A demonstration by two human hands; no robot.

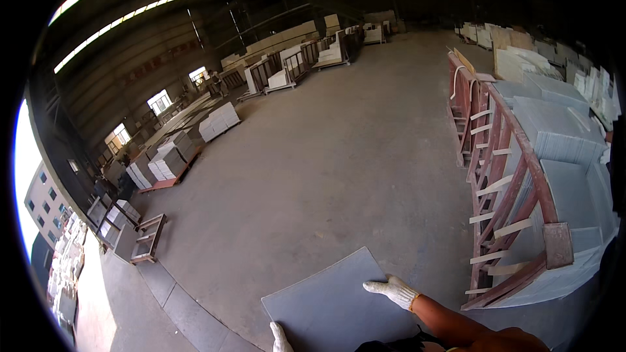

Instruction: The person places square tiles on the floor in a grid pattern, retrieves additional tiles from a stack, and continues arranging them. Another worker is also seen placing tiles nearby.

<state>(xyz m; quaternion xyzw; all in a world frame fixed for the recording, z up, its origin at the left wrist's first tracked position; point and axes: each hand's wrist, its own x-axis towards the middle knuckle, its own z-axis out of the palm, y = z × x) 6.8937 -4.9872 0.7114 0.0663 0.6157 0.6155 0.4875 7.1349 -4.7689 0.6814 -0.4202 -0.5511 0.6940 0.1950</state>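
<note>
A flat grey rectangular stone slab (332, 306) is held in front of my body at the bottom of the view. My right hand (394, 291), in a white knitted glove, grips its right edge, with the thumb lying over the top face. At the left edge is my left hand (280, 337), also white-gloved and partly cut off by the lower rim of the picture. Its fingers close on the slab's side. The undersides of both grips are hidden by the slab.
On the right, a red metal rack (515, 150) carries grey slab stacks (561, 130), with pale wooden strips poking out. At the left stand an empty trolley frame (150, 238) and pallets of white slabs (171, 160). More loaded racks (287, 68) line the far left. Concrete floor (313, 156) lies between.
</note>
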